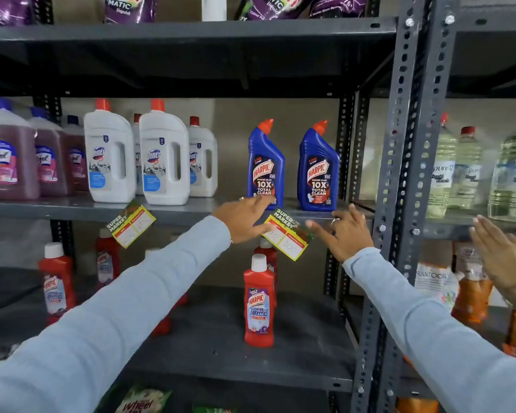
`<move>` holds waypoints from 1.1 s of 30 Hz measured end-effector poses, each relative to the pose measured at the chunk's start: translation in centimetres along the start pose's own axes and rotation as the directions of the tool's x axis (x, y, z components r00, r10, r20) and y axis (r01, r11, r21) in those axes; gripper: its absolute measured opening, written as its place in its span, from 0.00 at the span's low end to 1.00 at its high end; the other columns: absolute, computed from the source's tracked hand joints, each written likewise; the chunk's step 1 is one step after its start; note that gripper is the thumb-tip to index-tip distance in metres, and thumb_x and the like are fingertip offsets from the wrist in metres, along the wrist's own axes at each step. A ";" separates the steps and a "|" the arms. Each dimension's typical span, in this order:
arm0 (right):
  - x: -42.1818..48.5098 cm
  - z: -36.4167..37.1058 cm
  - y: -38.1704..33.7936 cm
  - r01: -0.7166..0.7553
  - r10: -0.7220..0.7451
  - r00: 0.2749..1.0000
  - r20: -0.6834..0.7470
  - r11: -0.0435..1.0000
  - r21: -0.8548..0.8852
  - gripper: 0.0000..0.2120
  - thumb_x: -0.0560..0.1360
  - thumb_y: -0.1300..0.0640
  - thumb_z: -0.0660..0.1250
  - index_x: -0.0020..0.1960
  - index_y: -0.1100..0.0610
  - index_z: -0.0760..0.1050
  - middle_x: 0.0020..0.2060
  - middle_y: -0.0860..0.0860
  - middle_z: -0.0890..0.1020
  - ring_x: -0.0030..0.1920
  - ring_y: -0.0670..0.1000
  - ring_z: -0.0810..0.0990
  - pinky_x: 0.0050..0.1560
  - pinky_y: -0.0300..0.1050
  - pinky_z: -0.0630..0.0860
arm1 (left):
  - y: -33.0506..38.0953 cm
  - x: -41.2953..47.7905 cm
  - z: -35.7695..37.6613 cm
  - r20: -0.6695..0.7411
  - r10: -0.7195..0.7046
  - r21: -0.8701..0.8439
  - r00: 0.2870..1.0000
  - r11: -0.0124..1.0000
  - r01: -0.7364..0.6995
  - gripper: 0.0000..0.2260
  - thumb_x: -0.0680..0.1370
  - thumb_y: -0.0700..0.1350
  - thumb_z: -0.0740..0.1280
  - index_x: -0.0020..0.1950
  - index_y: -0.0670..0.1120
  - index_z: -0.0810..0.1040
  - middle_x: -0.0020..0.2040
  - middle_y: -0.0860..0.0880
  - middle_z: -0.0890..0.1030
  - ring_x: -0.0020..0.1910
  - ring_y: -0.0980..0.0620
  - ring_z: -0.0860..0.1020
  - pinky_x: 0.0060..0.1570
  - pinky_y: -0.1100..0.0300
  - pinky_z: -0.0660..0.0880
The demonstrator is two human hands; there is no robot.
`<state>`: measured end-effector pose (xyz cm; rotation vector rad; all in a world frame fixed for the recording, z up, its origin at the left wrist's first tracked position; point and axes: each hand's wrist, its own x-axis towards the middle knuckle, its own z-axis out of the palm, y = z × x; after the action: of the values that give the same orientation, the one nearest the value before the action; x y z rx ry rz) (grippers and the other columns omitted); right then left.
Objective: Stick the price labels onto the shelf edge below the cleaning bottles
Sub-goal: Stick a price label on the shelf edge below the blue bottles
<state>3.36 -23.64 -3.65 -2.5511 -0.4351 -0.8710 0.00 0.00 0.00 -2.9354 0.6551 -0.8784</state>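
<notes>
Two blue Harpic bottles (265, 165) just above, red bottle (259, 302) on the shelf below, upright post (399, 204) close on the right. Bare shelf edge (191, 214) between the labels. Label (286, 237) tilted, long axis slanting down-right (another label (130, 223) hangs tilted further left). Left hand (245, 219) pinching its left corner; right hand (344, 231) open, fingers spread, just beside it.

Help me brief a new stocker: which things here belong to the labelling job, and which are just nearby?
Job: price label under the blue Harpic bottles; label under the Domex bottles; shelf edge; both hands.
Nearby: red bathroom cleaner; clear bottles; purple pouches.
</notes>
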 end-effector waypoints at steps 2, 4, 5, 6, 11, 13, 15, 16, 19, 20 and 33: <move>0.0 0.3 -0.3 -0.022 0.027 0.998 0.060 0.997 -0.073 0.31 0.69 0.30 0.57 0.47 0.54 0.84 0.71 0.55 0.67 0.75 0.58 0.53 0.74 0.62 0.44 | 0.2 0.5 0.5 0.141 -0.068 -0.014 0.988 0.997 0.071 0.30 0.77 0.59 0.59 0.73 0.50 0.52 0.71 0.45 0.67 0.65 0.44 0.71 0.56 0.45 0.75; 0.1 0.8 -0.5 -0.029 0.033 0.998 0.058 0.997 -0.074 0.28 0.67 0.31 0.62 0.46 0.52 0.84 0.72 0.54 0.65 0.75 0.58 0.52 0.74 0.65 0.41 | 0.4 1.3 1.0 0.119 -0.070 -0.010 0.990 0.997 0.071 0.27 0.77 0.59 0.58 0.72 0.52 0.53 0.68 0.44 0.71 0.61 0.42 0.73 0.49 0.47 0.75; 0.3 1.0 -0.6 -0.032 0.036 0.998 0.061 0.998 -0.054 0.26 0.66 0.32 0.64 0.47 0.52 0.84 0.72 0.54 0.65 0.76 0.57 0.51 0.73 0.66 0.39 | 0.6 1.9 0.9 0.098 -0.057 0.006 0.994 0.998 0.057 0.24 0.78 0.58 0.57 0.71 0.51 0.55 0.65 0.43 0.74 0.58 0.41 0.75 0.44 0.50 0.74; 0.4 1.2 -0.8 -0.034 0.037 0.997 0.063 0.998 -0.044 0.24 0.67 0.34 0.65 0.48 0.52 0.83 0.73 0.53 0.65 0.76 0.57 0.50 0.72 0.67 0.37 | 0.8 2.4 0.6 0.088 -0.038 0.045 0.995 0.998 0.034 0.21 0.79 0.56 0.56 0.68 0.50 0.58 0.61 0.41 0.76 0.53 0.41 0.76 0.41 0.52 0.72; 1.2 1.6 -1.3 -0.119 0.119 0.993 0.017 0.993 0.012 0.14 0.70 0.43 0.68 0.47 0.52 0.83 0.70 0.52 0.69 0.76 0.54 0.54 0.72 0.69 0.37 | 1.8 4.1 -0.4 0.181 -0.026 0.247 0.983 0.969 -0.019 0.14 0.80 0.52 0.57 0.58 0.44 0.69 0.54 0.40 0.78 0.52 0.40 0.76 0.42 0.50 0.71; 1.3 1.7 -1.4 -0.116 0.117 0.992 0.037 0.993 -0.032 0.15 0.68 0.41 0.69 0.46 0.51 0.83 0.71 0.52 0.69 0.76 0.54 0.54 0.72 0.69 0.37 | 2.1 4.3 -0.4 0.188 -0.048 0.305 0.981 0.952 -0.011 0.13 0.79 0.52 0.58 0.58 0.45 0.71 0.55 0.41 0.78 0.53 0.39 0.76 0.47 0.47 0.74; 1.2 1.8 -1.6 -0.111 0.113 0.993 0.034 0.991 -0.068 0.16 0.67 0.41 0.70 0.47 0.51 0.83 0.70 0.51 0.69 0.75 0.54 0.54 0.71 0.69 0.37 | 2.2 4.3 -0.2 0.166 -0.067 0.338 0.984 0.941 0.007 0.11 0.79 0.49 0.59 0.58 0.46 0.72 0.56 0.42 0.78 0.54 0.40 0.76 0.49 0.46 0.74; 1.1 1.9 -1.6 -0.116 0.117 0.993 0.020 0.991 -0.060 0.16 0.67 0.41 0.70 0.47 0.51 0.83 0.70 0.51 0.70 0.75 0.54 0.55 0.71 0.69 0.37 | 2.1 4.2 -0.1 0.152 -0.069 0.331 0.986 0.944 0.015 0.11 0.79 0.48 0.60 0.58 0.46 0.72 0.57 0.43 0.78 0.55 0.40 0.75 0.50 0.46 0.75; 1.1 1.8 -1.5 -0.131 0.131 0.991 -0.001 0.991 0.031 0.12 0.68 0.43 0.70 0.43 0.51 0.84 0.69 0.50 0.71 0.75 0.54 0.56 0.72 0.66 0.35 | 2.1 3.5 0.5 0.070 -0.104 0.239 0.992 0.967 0.084 0.10 0.79 0.50 0.60 0.56 0.48 0.74 0.56 0.45 0.79 0.55 0.42 0.75 0.46 0.50 0.72; 1.2 1.7 -1.3 -0.128 0.129 0.992 0.001 0.990 0.060 0.11 0.69 0.43 0.70 0.42 0.50 0.84 0.69 0.49 0.71 0.75 0.53 0.56 0.72 0.66 0.35 | 2.1 3.2 0.8 0.042 -0.116 0.212 0.992 0.972 0.105 0.10 0.79 0.50 0.60 0.56 0.49 0.74 0.55 0.46 0.79 0.55 0.43 0.75 0.45 0.51 0.71; -0.1 2.4 -0.3 0.022 -0.028 0.999 -0.035 0.987 -0.161 0.11 0.68 0.41 0.69 0.44 0.46 0.84 0.68 0.43 0.70 0.73 0.51 0.59 0.74 0.66 0.40 | 2.1 -0.7 8.4 -0.282 -0.173 -0.014 0.944 0.984 0.176 0.11 0.77 0.52 0.62 0.49 0.48 0.82 0.73 0.46 0.64 0.73 0.42 0.56 0.72 0.47 0.53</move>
<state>4.33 -22.30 -5.36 -2.6757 -0.4016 -0.9980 3.03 -2.56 -7.69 -2.9183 0.3954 -1.3306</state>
